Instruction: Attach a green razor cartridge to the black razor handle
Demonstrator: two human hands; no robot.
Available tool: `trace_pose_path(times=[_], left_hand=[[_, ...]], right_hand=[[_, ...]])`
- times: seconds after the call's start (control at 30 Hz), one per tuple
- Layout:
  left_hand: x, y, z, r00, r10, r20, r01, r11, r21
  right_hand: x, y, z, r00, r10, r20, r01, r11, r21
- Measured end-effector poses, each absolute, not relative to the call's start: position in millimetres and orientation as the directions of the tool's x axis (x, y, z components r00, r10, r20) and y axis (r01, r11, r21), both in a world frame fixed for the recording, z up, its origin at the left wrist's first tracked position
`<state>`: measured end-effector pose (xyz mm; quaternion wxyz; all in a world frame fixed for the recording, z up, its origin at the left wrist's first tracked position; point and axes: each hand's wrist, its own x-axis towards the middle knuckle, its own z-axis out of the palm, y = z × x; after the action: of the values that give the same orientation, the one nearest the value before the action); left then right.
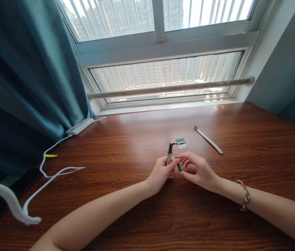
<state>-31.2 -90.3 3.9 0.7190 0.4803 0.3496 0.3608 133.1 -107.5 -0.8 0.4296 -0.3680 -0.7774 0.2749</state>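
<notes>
Table (126, 139): brown wood grain, running from the near side up to the window, with a glare on its far part.
Window (160, 38): across the far side; upright bars and tall buildings show through the glass.
Curtain (32, 62): blue, hanging at the far left, its foot down by the table's edge.
Rail (168, 89): pale, crossing in front of the window's lower pane and blocking a strip of it.
White tube (6, 198): thick and curved, at the near left; what it belongs to cannot be told.
Cable (43, 160): white, looping over the left side between the box and the tube.
Left hand (163, 170): fingers wrapped round the razor, thumb tip at the cartridge; touching or just beside, I cannot tell.
Right hand (196, 170): thumb and forefinger pinching the cartridge, other fingers curled behind.
Box (80, 126): white, long, far left against the curtain.
Toothbrush (208, 140): white, lying on the right, beyond the right hand and well apart from it.
Razor (169, 158): tilted upright in the left hand, which hides its lower handle.
Bracelet (246, 196): round the right wrist.
Case (181, 143): clear, with green-striped blades, just beyond the hands, near the razor's top.
Yellow strip (51, 156): left, beside the cable.
Cartridge (180, 166): dark and green, between the two hands.
</notes>
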Motion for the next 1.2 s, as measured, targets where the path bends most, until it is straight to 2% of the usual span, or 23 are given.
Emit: trace_pose_path(times=[0.17,0.33,0.47,0.53,0.6,0.67,0.73,0.83,0.97,1.07,1.2], left_hand=[[-32,-90,6,0.449,0.883,-0.137,-0.029,0.167,0.985],[-34,-88,5,0.456,0.881,-0.123,0.030,0.123,0.992],[-34,-88,3,0.485,0.862,-0.150,0.026,0.157,0.987],[-33,-88,4,0.505,0.853,-0.134,-0.039,0.177,0.983],[-33,-87,8,0.497,0.863,-0.087,-0.137,0.177,0.975],[-34,-83,13,0.458,0.888,-0.041,-0.207,0.151,0.967],[-37,-78,19,0.412,0.911,-0.002,-0.226,0.104,0.968],[-42,-70,26,0.389,0.919,0.062,-0.263,0.046,0.964],[-47,-64,34,0.417,0.906,0.069,-0.334,0.082,0.939],[-49,-64,36,0.431,0.902,0.019,-0.373,0.159,0.914],[-52,-67,35,0.473,0.876,-0.090,-0.294,0.254,0.922]], right_hand=[[135,-107,3,-0.383,0.802,0.458,0.351,0.585,-0.731],[135,-107,5,-0.378,0.803,0.461,0.391,0.590,-0.706],[136,-108,5,-0.394,0.802,0.449,0.431,0.593,-0.680],[138,-104,6,-0.370,0.827,0.423,0.412,0.554,-0.723],[142,-95,9,-0.308,0.881,0.359,0.307,0.449,-0.839],[146,-80,13,-0.241,0.932,0.270,0.090,0.298,-0.950],[149,-61,19,-0.232,0.950,0.210,-0.157,0.176,-0.972],[144,-33,27,-0.360,0.913,0.190,-0.395,0.036,-0.918],[120,-10,29,-0.532,0.808,0.254,-0.564,-0.114,-0.818],[102,-5,23,-0.610,0.739,0.288,-0.627,-0.227,-0.746],[97,-7,12,-0.661,0.705,0.255,-0.631,-0.339,-0.698]])
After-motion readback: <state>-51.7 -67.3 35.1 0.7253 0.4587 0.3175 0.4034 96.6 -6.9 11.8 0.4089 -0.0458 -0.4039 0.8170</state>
